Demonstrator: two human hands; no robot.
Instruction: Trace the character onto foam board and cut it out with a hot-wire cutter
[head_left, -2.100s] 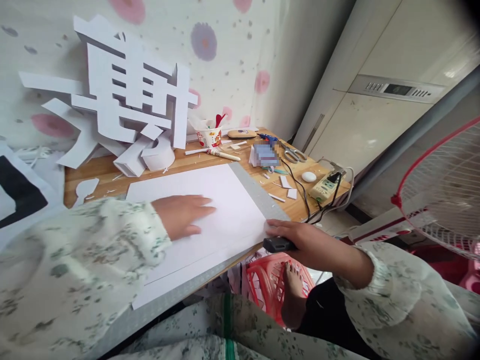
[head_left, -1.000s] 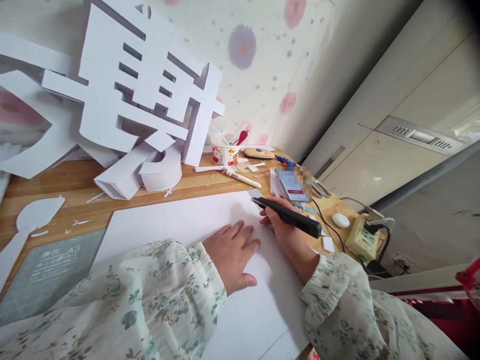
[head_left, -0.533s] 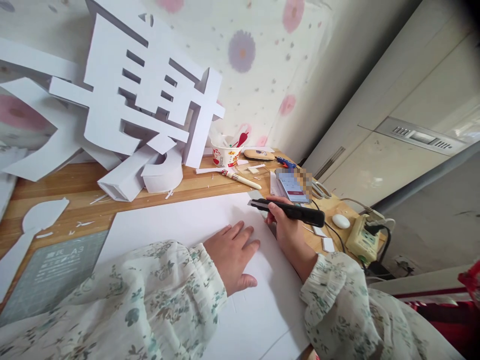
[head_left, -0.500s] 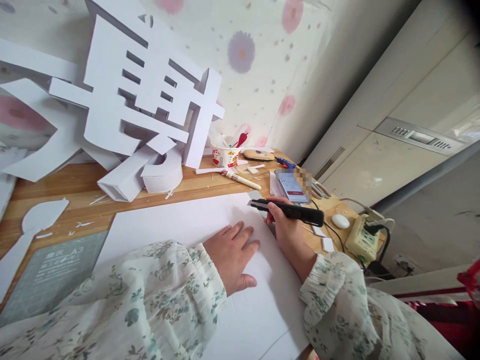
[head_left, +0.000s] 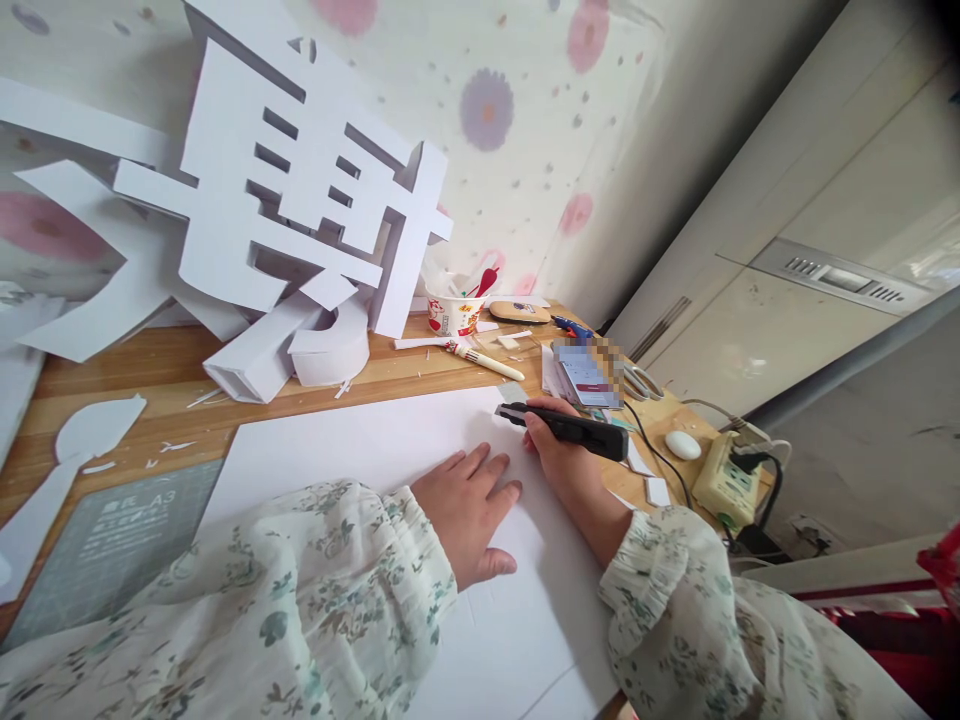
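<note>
My left hand [head_left: 471,515] lies flat on a large white sheet [head_left: 322,450], fingers spread. My right hand [head_left: 566,455] is closed around a black utility knife [head_left: 577,432], its blade end pointing left over the upper right part of the sheet. Whether the blade touches the sheet I cannot tell. Under the sheet, a grey-green cutting mat [head_left: 120,555] sticks out at the left. A white cut-out piece [head_left: 94,430] with a rounded end lies on the table left of the sheet.
Large white three-dimensional characters [head_left: 247,200] lean against the flowered wall. Behind the sheet are a paper cup [head_left: 454,310], a cream pen [head_left: 487,360] and a blue glue gun [head_left: 572,327]. A phone [head_left: 586,372], scissors [head_left: 641,380] and a power strip [head_left: 727,480] sit at the right.
My right hand has moved slightly left and down with the utility knife, over the sheet's right edge. My left hand stays spread on the sheet. The view has shifted a little.
</note>
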